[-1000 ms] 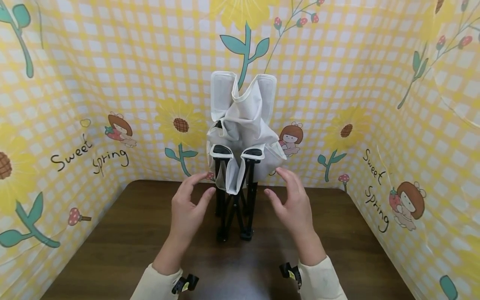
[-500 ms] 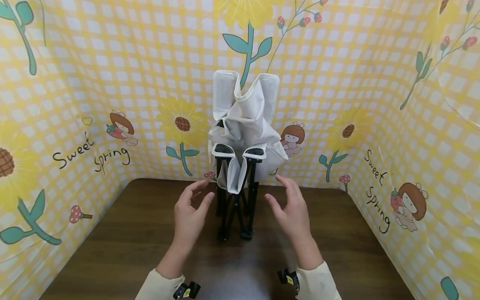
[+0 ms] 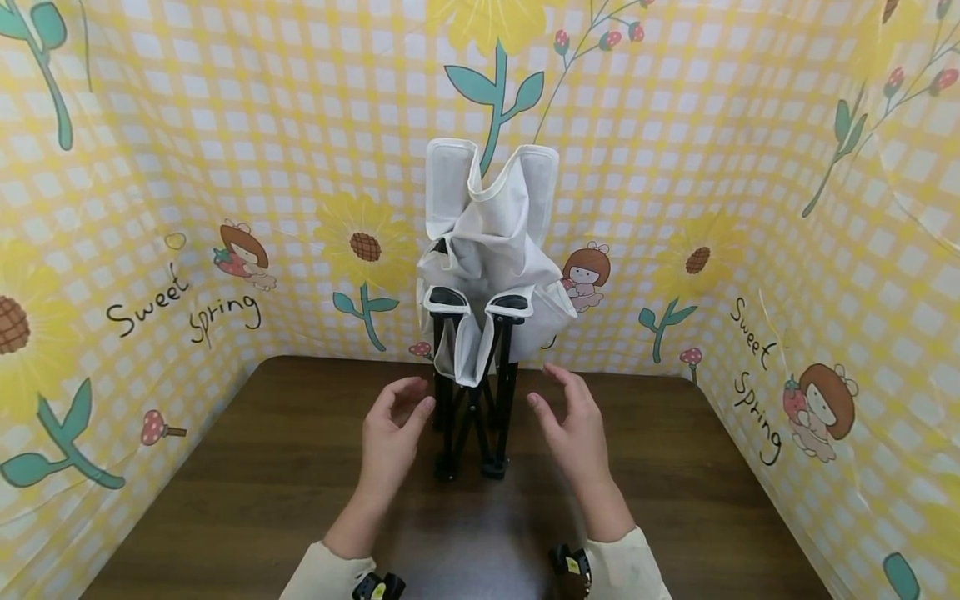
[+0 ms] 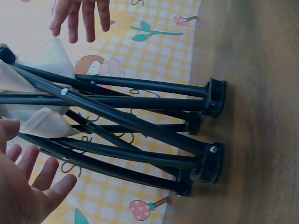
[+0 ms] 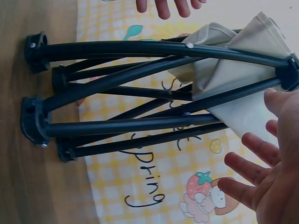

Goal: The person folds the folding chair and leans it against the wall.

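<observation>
A folded camping chair [image 3: 498, 225] with white fabric and black crossed tube legs [image 3: 471, 425] stands upright at the back middle of the table. My left hand [image 3: 392, 429] is just left of its legs, fingers loosely bent and holding nothing. On the other side, my right hand [image 3: 573, 425] faces it with thumb and fingers apart, also holding nothing. In the left wrist view, the left hand [image 4: 32, 186] has its fingers spread beside the tubes. The right wrist view shows the right hand [image 5: 266, 172] with relaxed fingers near the fabric seat [image 5: 243, 70].
The brown wooden table [image 3: 262, 483] carries the chair. A yellow checked cloth [image 3: 315, 125] with flowers and printed figures hangs behind and along both sides, close behind the chair. Each wrist wears a small black camera [image 3: 378, 586].
Both hands have drawn lower and slightly inward, from beside the fabric to beside the legs. The chair keeps its place.
</observation>
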`<state>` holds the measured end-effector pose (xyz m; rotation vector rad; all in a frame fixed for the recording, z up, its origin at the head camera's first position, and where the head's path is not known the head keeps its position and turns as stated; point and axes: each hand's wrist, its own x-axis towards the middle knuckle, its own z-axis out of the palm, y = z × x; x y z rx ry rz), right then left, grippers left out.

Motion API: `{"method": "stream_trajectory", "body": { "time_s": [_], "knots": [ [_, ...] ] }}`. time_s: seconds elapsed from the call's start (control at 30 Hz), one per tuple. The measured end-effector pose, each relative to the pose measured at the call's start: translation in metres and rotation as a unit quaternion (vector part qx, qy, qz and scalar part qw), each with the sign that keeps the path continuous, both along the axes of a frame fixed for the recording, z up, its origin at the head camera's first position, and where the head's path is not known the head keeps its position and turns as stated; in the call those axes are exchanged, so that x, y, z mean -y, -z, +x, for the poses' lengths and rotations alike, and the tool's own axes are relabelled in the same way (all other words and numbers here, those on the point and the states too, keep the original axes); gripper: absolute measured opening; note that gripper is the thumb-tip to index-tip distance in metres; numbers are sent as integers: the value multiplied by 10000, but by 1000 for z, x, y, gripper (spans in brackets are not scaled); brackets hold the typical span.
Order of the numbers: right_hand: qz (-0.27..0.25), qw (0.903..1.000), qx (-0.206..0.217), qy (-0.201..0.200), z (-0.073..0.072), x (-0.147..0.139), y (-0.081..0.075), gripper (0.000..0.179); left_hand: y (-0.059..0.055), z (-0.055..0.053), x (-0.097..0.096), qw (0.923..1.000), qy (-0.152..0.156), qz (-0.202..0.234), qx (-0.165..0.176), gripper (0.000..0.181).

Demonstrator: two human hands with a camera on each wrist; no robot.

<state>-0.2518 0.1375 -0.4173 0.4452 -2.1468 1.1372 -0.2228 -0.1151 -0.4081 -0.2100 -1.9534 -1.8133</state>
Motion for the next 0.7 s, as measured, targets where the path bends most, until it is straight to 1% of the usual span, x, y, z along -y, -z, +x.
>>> {"method": "stream_trajectory", "body": {
  "time_s": [0.17, 0.4, 0.57, 0.7],
  "knots": [
    [-287, 9991, 273, -136, -3, 1, 8, 43, 12, -6, -1, 9997, 177, 135, 142, 33],
    [-804, 9939, 654, -377, -7, 4, 16, 34, 40, -24, -1, 9995, 15, 132, 286, 31],
    [-1010, 9875, 1120, -463, -10, 8, 26, 31, 49, -27, -3, 9991, -59, 110, 403, 32],
    [-1307, 9784, 1503, -544, -12, 10, 33, 30, 56, -29, -3, 9982, -63, 87, 583, 34]
  ]
}}
